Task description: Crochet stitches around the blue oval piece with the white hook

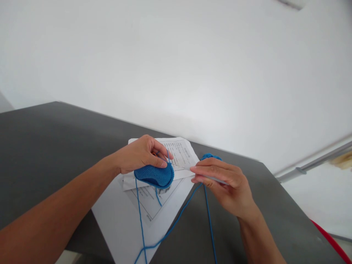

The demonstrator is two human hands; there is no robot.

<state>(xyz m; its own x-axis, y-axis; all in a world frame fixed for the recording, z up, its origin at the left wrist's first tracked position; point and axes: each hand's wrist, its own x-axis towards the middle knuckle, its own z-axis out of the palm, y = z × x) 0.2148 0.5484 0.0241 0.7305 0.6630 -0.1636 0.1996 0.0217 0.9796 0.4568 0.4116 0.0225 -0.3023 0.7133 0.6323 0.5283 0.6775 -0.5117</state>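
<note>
A blue crocheted piece (158, 176), oval with a raised rim, is pinched by my left hand (147, 154) over the printed sheets. Something small and orange shows behind the left fingers. My right hand (224, 183) closes on a thin crochet hook (218, 180), whose fine shaft points left toward the edge of the piece. Blue yarn (176, 222) runs up over the left index finger and hangs in strands below. Behind the right hand lies a blue yarn ball (210, 156), partly hidden by the fingers.
Printed paper sheets (183, 150) and a larger white sheet (115, 212) lie on the dark grey table (55, 146). A white wall (176, 73) rises behind the table. To the right are a grey pipe (316, 167) and a red strip (330, 240).
</note>
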